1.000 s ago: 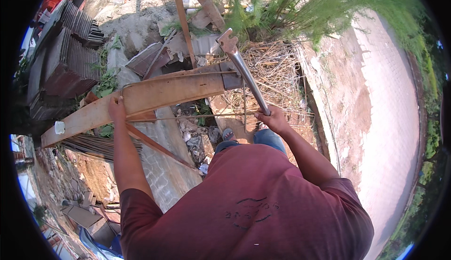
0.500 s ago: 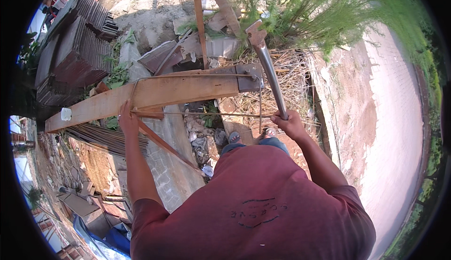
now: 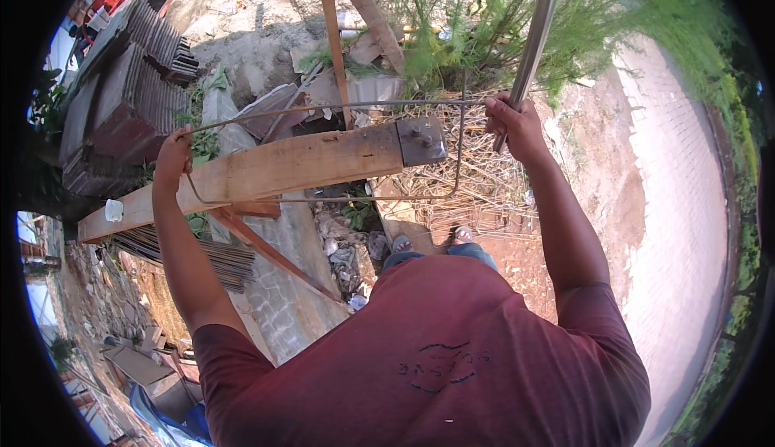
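Note:
A thin steel rod bent into a long rectangular frame (image 3: 363, 105) hangs above a wooden beam (image 3: 282, 160). My left hand (image 3: 172, 160) is closed on the frame's left end. In my right hand (image 3: 518, 131) is a metal bending bar (image 3: 539, 35), tilted up and away, its far end out of view. The fingertips of that hand also meet the frame's far right corner, where a short rod end sticks out. At the beam's right end is a dark metal plate (image 3: 421, 142) with small pins, and the frame is off them.
Below the plate lies a heap of thin bent rods (image 3: 428, 182). Straight rods (image 3: 222, 261) lie bundled under the beam's left part. Stacked brown tiles (image 3: 145, 92) stand at the far left. A feathery green plant (image 3: 500, 19) leans in at the back. Wooden struts (image 3: 274, 245) prop the beam.
The frame has come up off the plate's pins and moved away from me. My left hand has shifted left; my right hand has risen with the bar, which now points farther up.

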A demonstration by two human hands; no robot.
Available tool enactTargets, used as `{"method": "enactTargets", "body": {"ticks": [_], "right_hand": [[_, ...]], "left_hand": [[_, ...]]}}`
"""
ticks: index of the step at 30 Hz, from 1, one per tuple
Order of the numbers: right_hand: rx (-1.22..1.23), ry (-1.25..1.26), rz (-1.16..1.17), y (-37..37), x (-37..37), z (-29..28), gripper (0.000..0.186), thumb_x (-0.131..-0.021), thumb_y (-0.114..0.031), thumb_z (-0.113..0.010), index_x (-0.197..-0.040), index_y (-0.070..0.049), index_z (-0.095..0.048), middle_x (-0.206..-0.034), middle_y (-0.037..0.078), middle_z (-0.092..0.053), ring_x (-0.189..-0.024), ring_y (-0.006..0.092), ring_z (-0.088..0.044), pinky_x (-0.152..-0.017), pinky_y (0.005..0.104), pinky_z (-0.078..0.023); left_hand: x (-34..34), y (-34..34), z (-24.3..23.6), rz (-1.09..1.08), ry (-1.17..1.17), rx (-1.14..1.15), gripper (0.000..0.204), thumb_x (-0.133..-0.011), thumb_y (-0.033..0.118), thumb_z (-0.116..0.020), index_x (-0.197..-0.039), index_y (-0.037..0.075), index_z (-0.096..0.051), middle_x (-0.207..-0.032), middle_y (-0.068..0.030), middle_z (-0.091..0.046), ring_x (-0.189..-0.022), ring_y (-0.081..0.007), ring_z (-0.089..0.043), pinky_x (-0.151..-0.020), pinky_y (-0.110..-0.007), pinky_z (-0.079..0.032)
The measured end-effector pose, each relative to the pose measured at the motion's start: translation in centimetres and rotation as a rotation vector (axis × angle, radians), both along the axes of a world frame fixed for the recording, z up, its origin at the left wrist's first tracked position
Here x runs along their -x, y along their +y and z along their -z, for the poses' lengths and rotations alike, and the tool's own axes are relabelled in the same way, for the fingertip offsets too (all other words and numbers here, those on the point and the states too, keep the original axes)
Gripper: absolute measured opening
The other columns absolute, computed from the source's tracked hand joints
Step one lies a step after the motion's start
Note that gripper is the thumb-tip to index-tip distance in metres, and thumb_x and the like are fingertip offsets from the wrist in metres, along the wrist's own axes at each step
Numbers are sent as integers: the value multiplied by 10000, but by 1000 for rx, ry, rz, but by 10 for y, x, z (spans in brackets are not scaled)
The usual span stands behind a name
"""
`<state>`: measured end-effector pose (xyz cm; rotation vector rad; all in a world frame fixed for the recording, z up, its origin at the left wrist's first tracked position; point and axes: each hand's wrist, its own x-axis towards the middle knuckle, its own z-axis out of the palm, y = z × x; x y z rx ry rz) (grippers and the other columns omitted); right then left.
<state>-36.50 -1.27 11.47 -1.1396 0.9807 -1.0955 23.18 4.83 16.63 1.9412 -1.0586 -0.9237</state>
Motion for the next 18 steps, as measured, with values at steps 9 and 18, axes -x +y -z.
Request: {"method": "enactTargets", "body": {"ticks": [9, 18], "right_hand": [[-315, 104, 59, -1, -20, 116, 234, -851, -170, -653, -689, -81, -511, -535, -28, -430, -445, 73, -393, -438, 249, -334], [-342, 110, 103, 8, -22, 131, 223, -819, -186, -672, -701, -77, -518, -554, -4, -458, -441, 97, -426, -419, 261, -350]], "left_hand": [[-7, -3, 134, -91, -103, -369, 276, -828, 292, -657, -938, 71, -534, -672, 8, -483, -507, -101, -432, -415, -276, -311], [-1, 24, 149, -146, -292, -25, 344, -803, 278, -682, -950, -26, -614, -812, -113, -646, -717, -206, -608, -650, -356, -471]]}}
